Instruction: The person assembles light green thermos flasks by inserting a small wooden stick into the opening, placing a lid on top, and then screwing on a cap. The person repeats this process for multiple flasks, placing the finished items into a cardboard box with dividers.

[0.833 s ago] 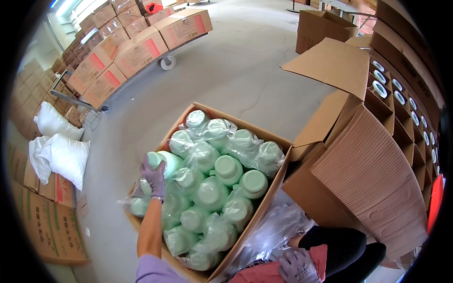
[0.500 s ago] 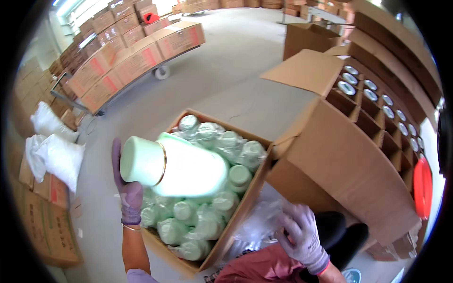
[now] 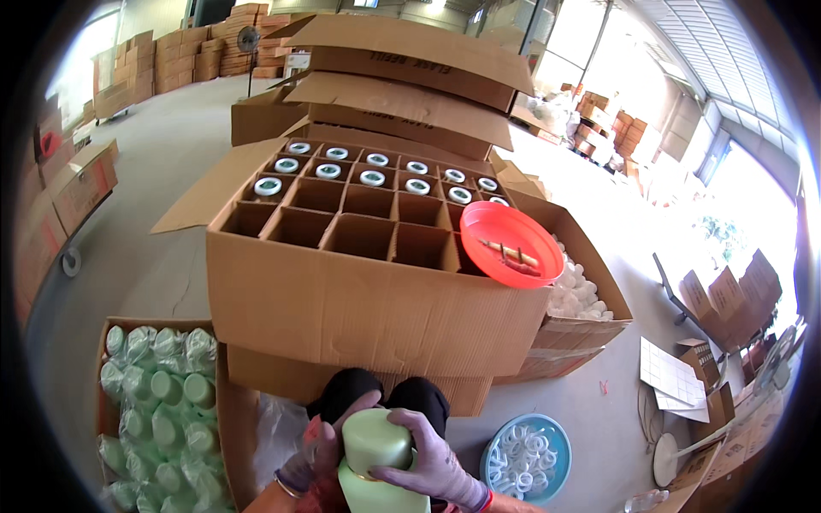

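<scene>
Fingers of both gloved hands, left hand (image 3: 321, 457) and right hand (image 3: 436, 466), clamp the pale green plastic bottle (image 3: 376, 462) upright at chest level (cap up), steadying it just below the divided cardboard carton (image 3: 368, 291).

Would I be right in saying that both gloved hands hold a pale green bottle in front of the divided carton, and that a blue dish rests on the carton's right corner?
Not quite: the dish on the divided carton is red, not blue, as the head view shows. The blue thing is a basin of white rings on the floor. The left hand and right hand do hold the pale green bottle.
</scene>
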Demonstrator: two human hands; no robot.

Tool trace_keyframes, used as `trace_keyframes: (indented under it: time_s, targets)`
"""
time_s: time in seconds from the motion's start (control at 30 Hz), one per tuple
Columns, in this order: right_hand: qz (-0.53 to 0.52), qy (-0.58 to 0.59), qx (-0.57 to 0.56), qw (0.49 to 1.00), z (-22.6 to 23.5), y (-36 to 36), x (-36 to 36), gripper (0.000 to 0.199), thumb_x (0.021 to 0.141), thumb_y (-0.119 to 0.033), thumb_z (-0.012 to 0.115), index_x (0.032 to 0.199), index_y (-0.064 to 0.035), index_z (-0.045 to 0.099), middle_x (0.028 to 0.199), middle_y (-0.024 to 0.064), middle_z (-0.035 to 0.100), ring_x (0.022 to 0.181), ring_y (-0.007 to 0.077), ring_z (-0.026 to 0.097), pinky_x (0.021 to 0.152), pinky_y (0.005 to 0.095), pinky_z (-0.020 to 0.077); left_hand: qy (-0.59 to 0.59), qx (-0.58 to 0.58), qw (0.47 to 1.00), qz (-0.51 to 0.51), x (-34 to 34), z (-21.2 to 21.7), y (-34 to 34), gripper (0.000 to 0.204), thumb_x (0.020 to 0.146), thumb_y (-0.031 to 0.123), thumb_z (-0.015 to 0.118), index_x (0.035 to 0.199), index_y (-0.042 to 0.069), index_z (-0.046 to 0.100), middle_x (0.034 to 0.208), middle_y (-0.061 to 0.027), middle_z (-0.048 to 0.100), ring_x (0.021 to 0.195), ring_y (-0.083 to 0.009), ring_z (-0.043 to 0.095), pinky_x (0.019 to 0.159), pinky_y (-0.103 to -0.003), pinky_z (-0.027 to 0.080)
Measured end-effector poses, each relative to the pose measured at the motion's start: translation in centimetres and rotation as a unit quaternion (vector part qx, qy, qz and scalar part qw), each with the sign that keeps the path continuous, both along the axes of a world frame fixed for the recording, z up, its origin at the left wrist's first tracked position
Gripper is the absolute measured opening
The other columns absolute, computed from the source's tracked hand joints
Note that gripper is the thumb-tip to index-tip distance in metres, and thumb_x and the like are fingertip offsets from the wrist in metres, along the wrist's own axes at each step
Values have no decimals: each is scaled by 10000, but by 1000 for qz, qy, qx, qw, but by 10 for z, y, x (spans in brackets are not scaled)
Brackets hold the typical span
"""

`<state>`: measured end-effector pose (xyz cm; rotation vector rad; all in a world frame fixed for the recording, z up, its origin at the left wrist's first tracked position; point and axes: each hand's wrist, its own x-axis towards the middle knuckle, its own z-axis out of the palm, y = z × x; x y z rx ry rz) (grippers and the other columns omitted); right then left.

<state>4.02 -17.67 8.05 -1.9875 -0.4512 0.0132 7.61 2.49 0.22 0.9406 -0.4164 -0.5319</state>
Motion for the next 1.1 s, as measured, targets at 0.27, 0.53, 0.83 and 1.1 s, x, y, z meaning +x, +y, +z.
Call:
trace_keyframes:
  time_s: [0.27,0.53,0.83,1.1]
  targets:
    - [-72,-145,316,935,41,-71,96,832,719,-215,859,1381,-97,369,1315,90,443,1260,235,472,1076,396,409,266,5,958,-110,-13,71,-10,982,760,24,796,1559,39,225,1443,-113,489,1325,-210,469,1092,-333,389]
    - [-355,-287,-339,822,111,-237,301,474,695,-211,795,1085,-117,541,1197,196,519,1059,432,549,924,479,500,-59,394,916,-35,15,53,-31,765,865,306,775,1449,-4,390,1308,-135,598,1197,-228,575,1029,-333,451]
    - [-177,-122,-715,665,113,-185,307,280,816,-278,694,1077,-202,764,1484,63,449,1464,365,256,1160,674,122,228,240,932,-145,18,76,-26,768,837,297,801,1426,-24,427,1328,-135,582,1227,-226,558,1074,-323,409]
    - [-302,-148,-429,838,113,-190,322,336,861,-340,659,1135,-157,725,1421,146,485,1399,331,351,1115,688,198,-268,280,921,51,26,189,45,856,646,136,941,1376,34,506,1342,-156,569,1250,-261,551,1111,-407,400]
